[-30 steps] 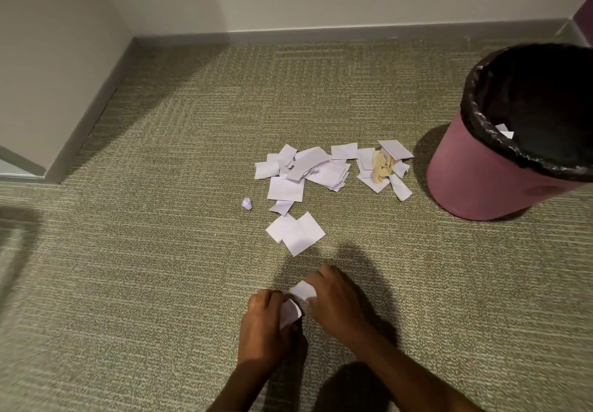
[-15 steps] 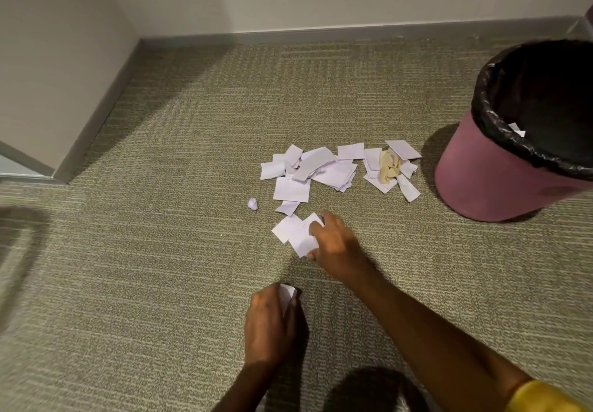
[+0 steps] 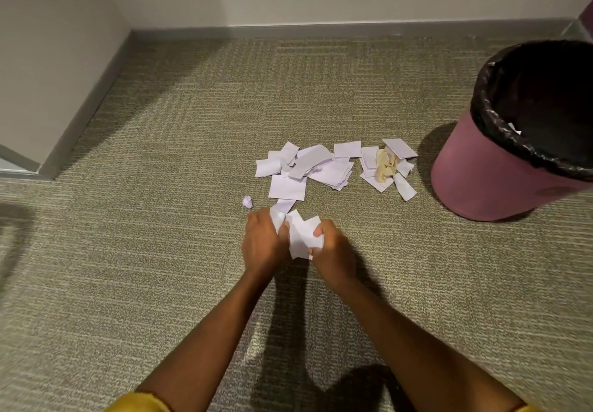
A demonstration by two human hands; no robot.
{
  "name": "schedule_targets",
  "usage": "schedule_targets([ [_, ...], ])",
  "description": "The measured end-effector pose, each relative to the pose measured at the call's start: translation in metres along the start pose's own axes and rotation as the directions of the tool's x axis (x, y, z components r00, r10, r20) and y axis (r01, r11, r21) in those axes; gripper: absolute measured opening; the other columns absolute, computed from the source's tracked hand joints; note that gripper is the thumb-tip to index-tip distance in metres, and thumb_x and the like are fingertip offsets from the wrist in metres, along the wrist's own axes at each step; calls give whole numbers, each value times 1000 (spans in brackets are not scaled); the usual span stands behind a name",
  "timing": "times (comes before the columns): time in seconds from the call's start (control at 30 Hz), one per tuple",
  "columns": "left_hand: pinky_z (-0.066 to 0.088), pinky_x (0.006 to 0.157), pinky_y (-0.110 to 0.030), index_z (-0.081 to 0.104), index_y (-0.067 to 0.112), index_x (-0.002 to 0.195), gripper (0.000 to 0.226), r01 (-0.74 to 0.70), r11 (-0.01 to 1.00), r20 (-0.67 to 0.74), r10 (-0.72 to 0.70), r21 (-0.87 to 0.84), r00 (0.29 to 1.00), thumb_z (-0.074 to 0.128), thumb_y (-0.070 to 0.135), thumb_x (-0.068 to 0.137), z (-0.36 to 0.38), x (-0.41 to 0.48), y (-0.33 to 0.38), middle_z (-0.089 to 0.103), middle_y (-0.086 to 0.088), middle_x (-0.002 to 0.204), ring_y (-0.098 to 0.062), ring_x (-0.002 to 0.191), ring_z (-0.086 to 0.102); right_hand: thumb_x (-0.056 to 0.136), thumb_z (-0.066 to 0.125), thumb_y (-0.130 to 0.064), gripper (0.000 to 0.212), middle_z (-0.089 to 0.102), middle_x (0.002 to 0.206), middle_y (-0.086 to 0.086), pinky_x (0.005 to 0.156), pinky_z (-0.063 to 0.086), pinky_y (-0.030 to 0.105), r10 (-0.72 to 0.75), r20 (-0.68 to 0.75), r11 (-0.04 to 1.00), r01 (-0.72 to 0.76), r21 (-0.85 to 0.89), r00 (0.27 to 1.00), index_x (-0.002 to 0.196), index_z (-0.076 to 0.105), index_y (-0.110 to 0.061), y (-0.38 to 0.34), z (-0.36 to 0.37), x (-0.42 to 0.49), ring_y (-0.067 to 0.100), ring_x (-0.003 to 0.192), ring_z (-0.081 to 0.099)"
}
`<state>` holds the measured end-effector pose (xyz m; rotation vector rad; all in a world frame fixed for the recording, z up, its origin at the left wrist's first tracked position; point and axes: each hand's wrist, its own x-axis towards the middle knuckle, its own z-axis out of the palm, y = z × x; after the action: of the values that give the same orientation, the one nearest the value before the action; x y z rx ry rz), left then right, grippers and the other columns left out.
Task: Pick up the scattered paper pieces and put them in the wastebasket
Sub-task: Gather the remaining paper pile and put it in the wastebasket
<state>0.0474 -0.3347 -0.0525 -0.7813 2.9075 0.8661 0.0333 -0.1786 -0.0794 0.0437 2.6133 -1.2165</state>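
Left hand (image 3: pixel 261 244): curled round a white scrap (image 3: pixel 276 219).
Right hand (image 3: pixel 333 251): clamped on white sheets (image 3: pixel 301 235), just beside the left.
Paper pieces (image 3: pixel 321 167): lay piled just beyond both hands, right edge near the wastebasket (image 3: pixel 475 180).
Wastebasket: stood upright, black liner (image 3: pixel 481 113) over its rim.
Open room: bare carpet (image 3: pixel 160 251) ran left to the baseboard (image 3: pixel 93 97).

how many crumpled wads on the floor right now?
2: small white ball left of the flat pieces; tan wad on pieces beside the wastebasket. More may hide underneath.
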Motion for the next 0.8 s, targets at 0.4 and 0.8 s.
schedule_targets([
  [0.4,53,90,-45,52,20,122,55,31,998,120,-23,-63,993,75,53,84,23,-3,-5,51,0,123,-25,113,57,81,83,-6,70,71,99,-4,79,61,43,168,57,967,-176,186,984,135,51,-36,7,-21,1,25,90,72],
  [0.8,57,74,-34,73,21,124,36,400,569,486,-1,-718,874,73,46,99,-14,-15,69,82,-2,113,-22,93,77,100,73,-6,28,79,121,15,85,66,58,261,264,433,-357,827,929,128,67,-8,-25,-102,1,35,107,79],
])
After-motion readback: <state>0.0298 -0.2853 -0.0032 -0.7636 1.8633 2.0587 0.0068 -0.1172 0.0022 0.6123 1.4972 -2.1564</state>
